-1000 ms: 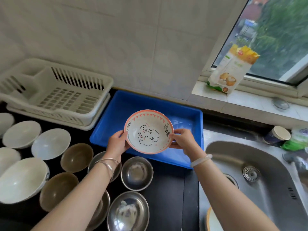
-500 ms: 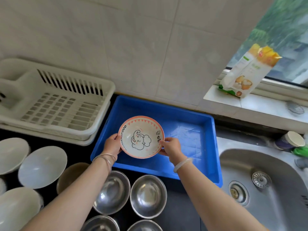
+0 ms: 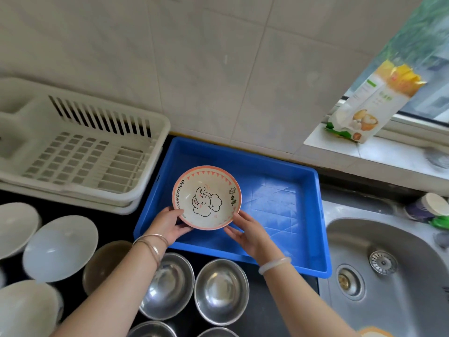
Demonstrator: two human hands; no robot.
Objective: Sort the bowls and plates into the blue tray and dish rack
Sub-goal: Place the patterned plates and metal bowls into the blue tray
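Observation:
A pink-rimmed bowl [image 3: 206, 198] with an elephant drawing sits low in the left part of the blue tray [image 3: 272, 203]. My left hand [image 3: 167, 224] grips its lower-left rim, thumb on the edge. My right hand [image 3: 247, 232] is at the lower-right rim with its fingers spread, fingertips just touching the bowl. The white dish rack [image 3: 85, 161] stands left of the tray with nothing in it. The rest of the tray holds nothing.
On the black counter in front lie upturned white bowls [image 3: 60, 246], a brown bowl [image 3: 104, 261] and several steel bowls [image 3: 221, 290]. A steel sink [image 3: 388, 276] is on the right. A carton [image 3: 374, 105] stands on the window sill, a cup [image 3: 425, 207] behind the sink.
Both hands carried the elephant bowl forward and down into the blue tray. My right hand's fingers have loosened from the rim and spread.

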